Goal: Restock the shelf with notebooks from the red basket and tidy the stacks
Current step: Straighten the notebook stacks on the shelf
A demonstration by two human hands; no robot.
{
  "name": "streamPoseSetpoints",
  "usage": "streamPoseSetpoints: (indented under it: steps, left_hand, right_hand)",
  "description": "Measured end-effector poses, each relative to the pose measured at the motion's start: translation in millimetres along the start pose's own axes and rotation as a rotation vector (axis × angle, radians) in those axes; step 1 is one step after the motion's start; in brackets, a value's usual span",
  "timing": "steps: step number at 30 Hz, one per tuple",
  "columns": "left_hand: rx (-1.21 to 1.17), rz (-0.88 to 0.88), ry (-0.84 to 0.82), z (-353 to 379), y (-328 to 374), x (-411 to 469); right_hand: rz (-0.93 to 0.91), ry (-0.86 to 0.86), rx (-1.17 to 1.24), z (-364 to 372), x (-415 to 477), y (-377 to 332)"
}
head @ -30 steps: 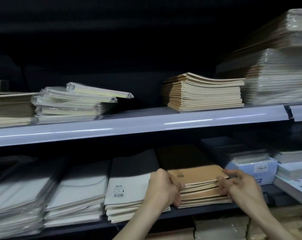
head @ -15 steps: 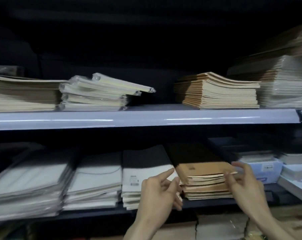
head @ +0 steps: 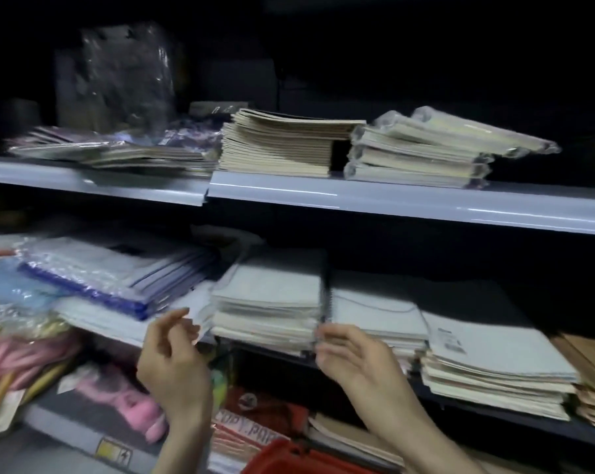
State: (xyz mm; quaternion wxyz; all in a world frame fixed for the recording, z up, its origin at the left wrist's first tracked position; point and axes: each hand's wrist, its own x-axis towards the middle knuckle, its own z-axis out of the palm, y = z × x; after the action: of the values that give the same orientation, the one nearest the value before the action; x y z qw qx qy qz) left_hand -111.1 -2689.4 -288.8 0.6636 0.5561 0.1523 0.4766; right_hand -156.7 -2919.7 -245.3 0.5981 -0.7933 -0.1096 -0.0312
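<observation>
On the lower shelf (head: 494, 410) a stack of grey spiral notebooks (head: 268, 299) stands in front of me. My left hand (head: 173, 357) hovers open just left of that stack, fingers apart, holding nothing. My right hand (head: 354, 357) is open at the stack's front right corner, its fingertips at the edge; the blur hides whether they touch. More grey notebook stacks (head: 494, 364) and a brown-cover stack (head: 593, 381) lie to the right. The rim of the red basket (head: 289, 456) shows at the bottom, below my hands.
The upper shelf (head: 357, 196) carries a cream notebook stack (head: 282, 145) and plastic-wrapped packs (head: 425, 152). Blue-edged wrapped folders (head: 111, 278) lie at lower left, with pink plush items (head: 128, 401) and bagged goods under them. Red printed packs (head: 251, 425) sit beside the basket.
The view has swung left along the shelves. Both hands have left the brown notebook stack and now sit at the grey spiral stack farther left.
</observation>
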Motion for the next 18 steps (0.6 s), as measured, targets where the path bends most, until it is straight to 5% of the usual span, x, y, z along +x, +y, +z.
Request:
streamPoseSetpoints:
  steps: [3,8,12,18]
  left_hand:
    - [0.105,-0.083,-0.114,6.3,-27.0,46.8]
    - [0.261,-0.003,-0.376,56.7,-28.8,54.5]
    - [0.364,0.007,-0.190,77.1,-39.4,48.0]
    - [0.410,-0.056,-0.077,84.3,-48.2,61.5]
  right_hand:
    - [0.002,0.108,0.021,24.7,36.1,-17.0]
    - [0.020,0.272,-0.385,31.4,77.6,-41.0]
    - [0.198,0.032,-0.405,29.5,106.9,-44.5]
    - [0.271,0.030,-0.422,25.8,128.2,-42.7]
